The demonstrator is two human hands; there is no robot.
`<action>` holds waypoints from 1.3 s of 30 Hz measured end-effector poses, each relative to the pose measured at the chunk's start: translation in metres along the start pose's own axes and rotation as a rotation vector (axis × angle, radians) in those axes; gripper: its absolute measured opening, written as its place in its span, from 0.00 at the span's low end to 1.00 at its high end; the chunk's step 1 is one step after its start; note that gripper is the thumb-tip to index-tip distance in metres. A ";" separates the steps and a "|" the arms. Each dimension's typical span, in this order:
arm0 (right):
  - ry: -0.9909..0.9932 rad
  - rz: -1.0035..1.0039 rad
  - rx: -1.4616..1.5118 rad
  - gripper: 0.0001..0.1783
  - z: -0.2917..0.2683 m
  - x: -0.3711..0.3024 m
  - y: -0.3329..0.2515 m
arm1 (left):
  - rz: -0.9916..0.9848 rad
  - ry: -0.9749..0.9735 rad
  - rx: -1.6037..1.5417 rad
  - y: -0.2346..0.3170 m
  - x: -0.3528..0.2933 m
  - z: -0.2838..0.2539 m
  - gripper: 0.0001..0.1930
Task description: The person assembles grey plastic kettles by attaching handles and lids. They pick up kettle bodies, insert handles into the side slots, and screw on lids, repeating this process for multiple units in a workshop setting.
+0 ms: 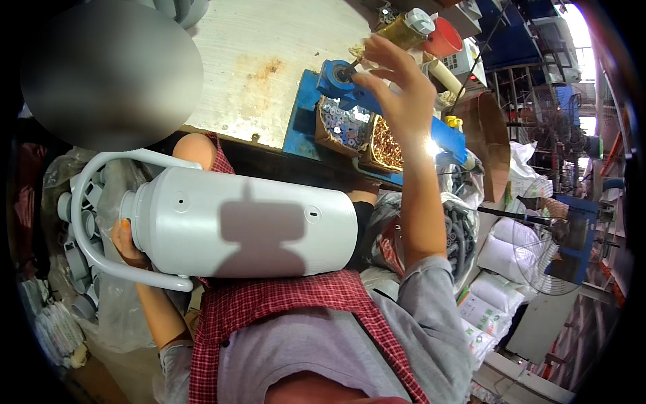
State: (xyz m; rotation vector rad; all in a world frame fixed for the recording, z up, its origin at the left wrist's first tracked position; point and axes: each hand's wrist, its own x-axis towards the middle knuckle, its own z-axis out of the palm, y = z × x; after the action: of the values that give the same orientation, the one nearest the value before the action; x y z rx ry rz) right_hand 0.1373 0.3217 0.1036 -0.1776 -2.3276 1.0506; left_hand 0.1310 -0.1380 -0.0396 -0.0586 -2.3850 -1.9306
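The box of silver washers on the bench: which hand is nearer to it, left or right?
Right. The right hand is raised just above the box of silver washers, next to it. The left hand is far away, gripping the grey flask on the lap.

Grey sleeves (431,296), red checked apron (282,303)

I get bright daylight from the upper right, probably overexposed there; hard shadow on the grey flask (249,225), edges bending darkly.
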 end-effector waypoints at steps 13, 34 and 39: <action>-0.386 -0.240 -0.488 0.06 0.018 -0.088 0.131 | 0.093 0.037 0.085 0.028 0.010 0.008 0.21; 0.114 -0.508 -0.370 0.14 -0.014 -0.051 0.022 | 0.329 0.332 0.216 0.028 0.024 -0.006 0.20; 0.268 -0.668 -0.338 0.13 0.003 0.012 0.021 | 0.337 0.311 0.229 -0.003 0.033 -0.027 0.21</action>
State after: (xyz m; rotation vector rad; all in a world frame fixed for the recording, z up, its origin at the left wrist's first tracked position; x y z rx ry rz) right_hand 0.1237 0.3385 0.0923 0.2995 -2.0644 0.2842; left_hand 0.0986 -0.1657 -0.0343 -0.1280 -2.2023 -1.3995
